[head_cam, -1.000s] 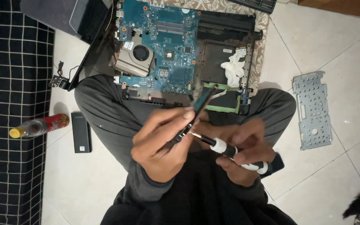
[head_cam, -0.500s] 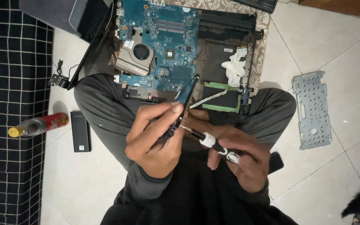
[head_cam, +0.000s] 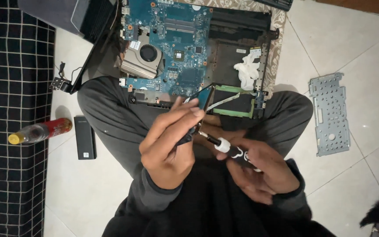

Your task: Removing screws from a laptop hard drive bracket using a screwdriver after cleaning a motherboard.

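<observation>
Two hands meet over your lap. Your left hand (head_cam: pixel 169 147) pinches a small blue board (head_cam: pixel 200 105), fingers pressed on its edges, tilting it up just above your crossed legs. Your right hand (head_cam: pixel 259 169) is wrapped tight round a black-and-white screwdriver (head_cam: pixel 227 147), whose tip touches the board's lower end. Beyond your knees lies an opened laptop shell (head_cam: pixel 242 57) on the floor; in it sit a blue motherboard (head_cam: pixel 176 44) with a fan (head_cam: pixel 148 52), and a crumpled white tissue (head_cam: pixel 247 72) in the bare bay on the right. Left of your leg lie a black battery pack (head_cam: pixel 85 137) and a bottle (head_cam: pixel 40 131) with a yellow cap. A grey metal plate (head_cam: pixel 330 114) lies well apart on the tiles to the right.
</observation>
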